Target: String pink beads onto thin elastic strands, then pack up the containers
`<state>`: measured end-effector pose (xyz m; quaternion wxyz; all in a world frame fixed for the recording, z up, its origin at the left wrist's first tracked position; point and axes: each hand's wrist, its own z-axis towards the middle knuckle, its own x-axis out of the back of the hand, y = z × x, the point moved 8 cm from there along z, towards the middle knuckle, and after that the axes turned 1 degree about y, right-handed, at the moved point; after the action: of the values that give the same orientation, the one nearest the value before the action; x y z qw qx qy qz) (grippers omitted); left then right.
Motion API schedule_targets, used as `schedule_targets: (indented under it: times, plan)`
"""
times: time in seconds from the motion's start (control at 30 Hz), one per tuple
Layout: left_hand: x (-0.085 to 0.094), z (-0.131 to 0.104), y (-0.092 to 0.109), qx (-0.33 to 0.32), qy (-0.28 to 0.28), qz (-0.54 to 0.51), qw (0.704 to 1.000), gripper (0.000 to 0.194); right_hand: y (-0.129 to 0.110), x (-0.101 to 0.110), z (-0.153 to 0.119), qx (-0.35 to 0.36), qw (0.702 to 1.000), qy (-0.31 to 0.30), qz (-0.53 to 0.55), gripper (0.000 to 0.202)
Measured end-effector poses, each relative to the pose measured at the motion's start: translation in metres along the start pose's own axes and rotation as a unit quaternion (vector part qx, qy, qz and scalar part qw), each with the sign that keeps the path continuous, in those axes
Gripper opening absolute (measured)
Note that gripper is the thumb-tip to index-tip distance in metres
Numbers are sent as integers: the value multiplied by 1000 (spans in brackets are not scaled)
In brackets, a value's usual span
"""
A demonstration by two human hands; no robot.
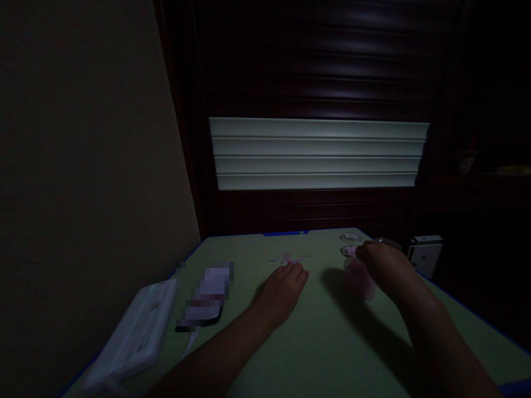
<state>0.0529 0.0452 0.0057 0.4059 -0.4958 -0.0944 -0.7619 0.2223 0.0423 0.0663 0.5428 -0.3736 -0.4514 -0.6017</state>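
Picking pink bits by the surface's far edge seems underway, softness needed; left hand and right hand grips can't be told.

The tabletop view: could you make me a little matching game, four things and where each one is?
1. left hand
2. right hand
3. white box-like object
4. pale slatted panel

A. beyond the far edge of the greenish table
B. beside the small pinkish pieces
C. near the table's left edge
D. by the pinkish container

Pairs: 1-B, 2-D, 3-C, 4-A
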Motion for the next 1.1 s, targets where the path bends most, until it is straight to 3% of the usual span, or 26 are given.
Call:
schedule_targets:
  times: [0.8, 1.1]
  plan:
    - [-3, -1, -1, 0, 4, -7, 1000, 18, 1, -5, 2, 19, 998, 20, 50, 26]
    - [-4, -1, -4, 15, -11, -24, 1000, 16, -35, 8, -3, 91, 993, 63, 42, 25]
